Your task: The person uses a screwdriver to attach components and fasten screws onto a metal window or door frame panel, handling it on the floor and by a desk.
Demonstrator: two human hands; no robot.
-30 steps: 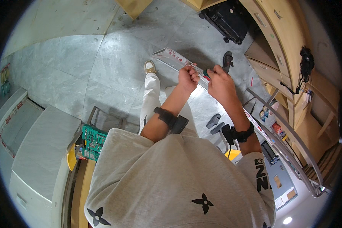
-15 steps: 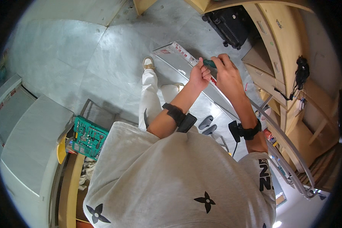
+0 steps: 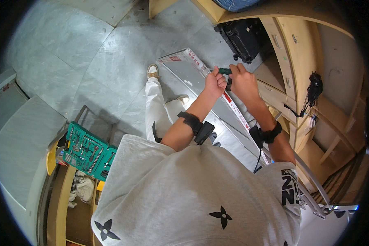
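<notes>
A long grey panel (image 3: 192, 70) with a white edge and red markings stands slanted in front of me, running from the far middle toward my right arm. Above its edge, my right hand (image 3: 244, 82) is closed around a screwdriver (image 3: 224, 71) with a dark green handle. The tip of the tool is hidden. Close beside it is my left hand (image 3: 215, 83), fingers curled and thumb raised at the panel's edge. What lies inside those left fingers, if anything, cannot be made out.
An open green tool case (image 3: 86, 149) with sockets and a ratchet lies at left, above a wooden drawer (image 3: 71, 197) holding cloth. A black suitcase (image 3: 242, 39) stands under the desk at far right. Wooden cabinets (image 3: 289, 61) and a hanging black cable (image 3: 314, 90) line the right.
My view has shifted, and the tool case shows farther left. The right hand has turned around the green handle and sits slightly lower. My left hand stays at the panel's edge.
</notes>
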